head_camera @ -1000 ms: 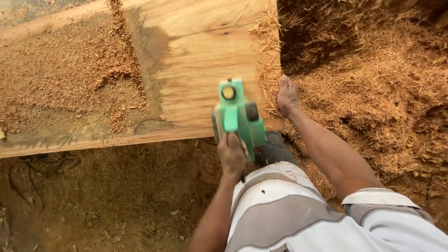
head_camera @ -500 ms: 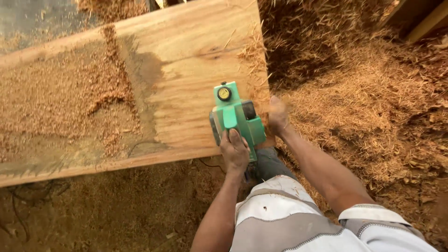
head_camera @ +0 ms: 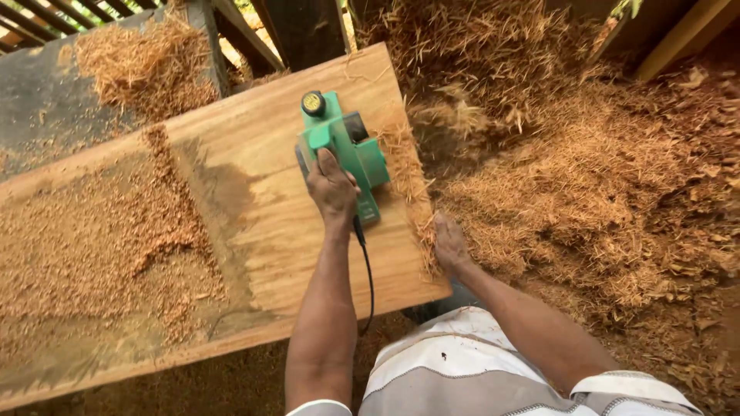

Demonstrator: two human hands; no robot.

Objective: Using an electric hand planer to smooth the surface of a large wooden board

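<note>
A green electric hand planer (head_camera: 343, 142) sits on a wide wooden board (head_camera: 285, 231), toward its far right part. My left hand (head_camera: 331, 185) is closed around the planer's rear handle, arm stretched out. A black cord (head_camera: 368, 281) trails from the planer back toward me. My right hand (head_camera: 449, 243) rests flat on the board's right edge among shavings, holding nothing. Fresh shavings (head_camera: 455, 115) fly off to the right of the planer.
A deep heap of wood shavings (head_camera: 609, 169) covers the ground at right. Finer sawdust (head_camera: 92, 239) lies over the board's left half. Dark wooden posts and slats (head_camera: 301, 27) stand behind the board. My legs in light shorts (head_camera: 462, 370) are below.
The planer has travelled away from me along the board, pushed by my left hand. My right hand stays on the board's right edge. More shavings spray to the right.
</note>
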